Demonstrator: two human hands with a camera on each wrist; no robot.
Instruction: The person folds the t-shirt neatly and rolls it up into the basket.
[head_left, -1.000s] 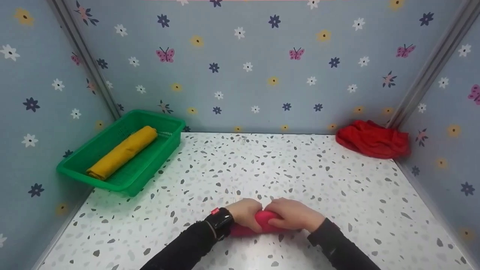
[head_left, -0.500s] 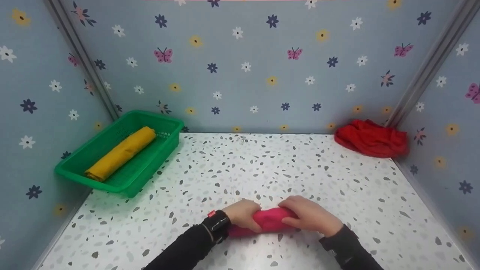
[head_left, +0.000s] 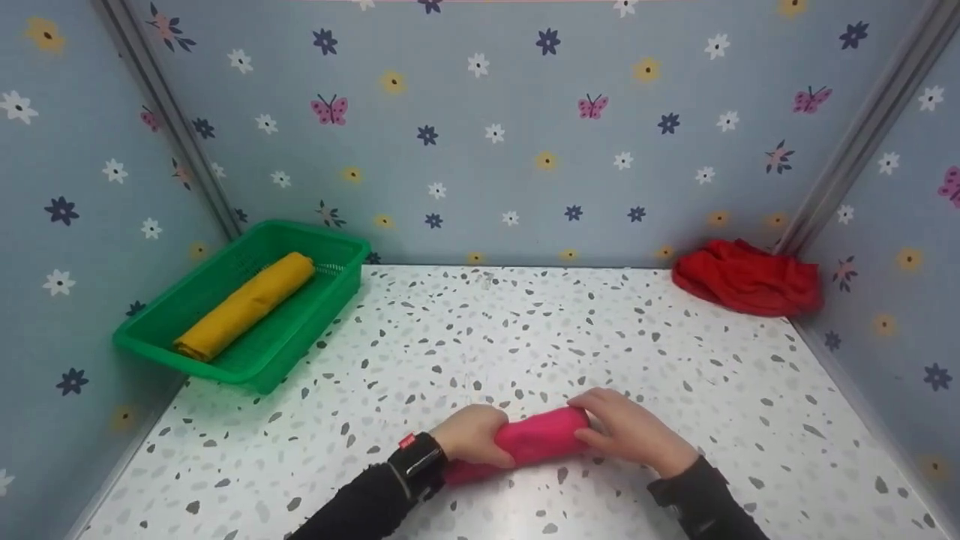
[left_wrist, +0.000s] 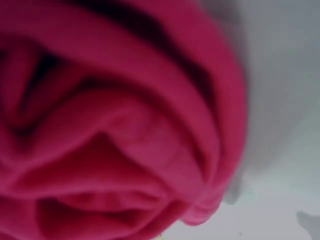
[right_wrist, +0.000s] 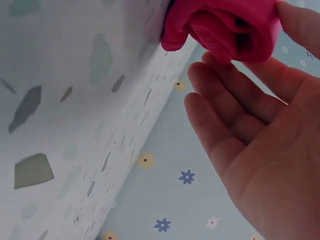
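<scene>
A tightly rolled pink cloth (head_left: 544, 436) lies across the front middle of the speckled table (head_left: 487, 345). My left hand (head_left: 474, 436) grips it left of its middle, fingers over the far side and thumb on the near side. At its right end, my right hand (head_left: 630, 435) holds it lightly between thumb and fingertips. Spiral folds of the pink roll (left_wrist: 125, 150) fill most of the left wrist view. In the right wrist view, the thumb and index finger flank the roll's open end (right_wrist: 230, 30), while the other fingers (right_wrist: 215, 125) extend loosely below it.
A green plastic basket (head_left: 300, 345) stands at the left, holding a rolled yellow cloth (head_left: 247, 304). A crumpled red cloth (head_left: 746, 277) lies in the back right corner. Flower-patterned walls (head_left: 480, 112) enclose the table at the back and both sides.
My right hand has slid right along the pink roll to its end, showing more of it between the hands. My left hand has shifted slightly left, and the roll now slants a little.
</scene>
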